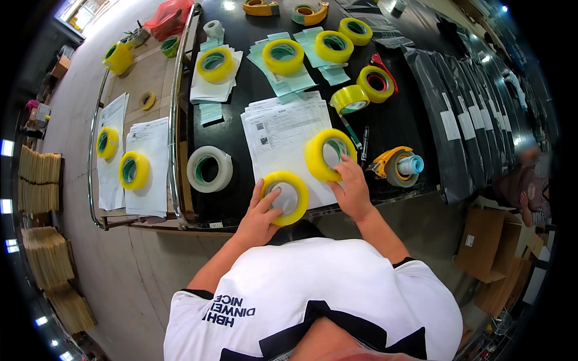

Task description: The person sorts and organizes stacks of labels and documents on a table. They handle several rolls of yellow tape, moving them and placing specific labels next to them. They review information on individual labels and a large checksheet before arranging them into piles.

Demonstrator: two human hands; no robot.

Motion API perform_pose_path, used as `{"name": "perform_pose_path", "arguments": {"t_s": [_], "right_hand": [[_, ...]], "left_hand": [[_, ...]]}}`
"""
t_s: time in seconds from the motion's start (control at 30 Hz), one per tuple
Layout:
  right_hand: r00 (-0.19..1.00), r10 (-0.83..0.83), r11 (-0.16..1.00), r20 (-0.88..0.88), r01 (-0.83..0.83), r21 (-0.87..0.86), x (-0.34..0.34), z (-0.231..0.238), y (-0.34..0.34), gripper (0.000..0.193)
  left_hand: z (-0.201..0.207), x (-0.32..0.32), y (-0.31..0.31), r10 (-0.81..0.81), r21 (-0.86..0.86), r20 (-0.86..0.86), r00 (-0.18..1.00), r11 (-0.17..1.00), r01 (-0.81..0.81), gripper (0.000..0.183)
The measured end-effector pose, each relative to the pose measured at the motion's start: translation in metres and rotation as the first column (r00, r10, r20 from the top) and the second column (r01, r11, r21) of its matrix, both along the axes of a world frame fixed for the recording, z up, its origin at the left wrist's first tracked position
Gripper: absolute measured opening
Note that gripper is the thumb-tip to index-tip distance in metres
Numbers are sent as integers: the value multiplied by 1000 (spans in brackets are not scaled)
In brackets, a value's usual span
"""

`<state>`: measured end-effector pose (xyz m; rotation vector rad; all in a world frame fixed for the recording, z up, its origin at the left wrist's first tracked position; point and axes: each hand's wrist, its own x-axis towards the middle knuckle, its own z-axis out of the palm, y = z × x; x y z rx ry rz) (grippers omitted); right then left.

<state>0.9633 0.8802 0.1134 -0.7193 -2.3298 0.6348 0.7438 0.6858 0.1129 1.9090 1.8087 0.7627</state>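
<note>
My left hand [260, 216] rests on a yellow tape roll [288, 197] lying flat at the near edge of the black table [397, 126], fingers on its rim and core. My right hand [350, 189] holds a second yellow tape roll [328, 154], tilted on its edge, fingertips inside its core. Both rolls sit on a stack of printed white sheets [283, 129].
A clear tape roll [209, 169] lies to the left, a tape dispenser [399, 165] and a pen [365, 142] to the right. Several more yellow rolls sit on paper stacks farther back. Black bags [457, 114] line the right side. A side cart [129, 162] holds sheets and rolls. Cardboard boxes [484, 240] stand at right.
</note>
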Motion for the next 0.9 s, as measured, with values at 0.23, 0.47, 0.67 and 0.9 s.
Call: {"name": "perform_pose_path", "arguments": {"t_s": [0.23,0.47,0.67,0.9], "right_hand": [[963,-50,991,263,15,134,-3,-23,-20,34],[937,-55,992,345,12,125,-1,-24,-19,33],[918,-35,993,395,-13,118,1,-29,-14,37],[855,8,998,519,-37,46,-2,-17,-10,40]], "left_hand": [[16,-25,-8,80,51,-127,989,996,-74,28],[4,-29,7,127,87,-175,976,990,-113,27],[-3,-43,16,-81,-207,-415,906,978,-7,33],[10,-56,22,-173,-294,-269,947,952,90,40]]}}
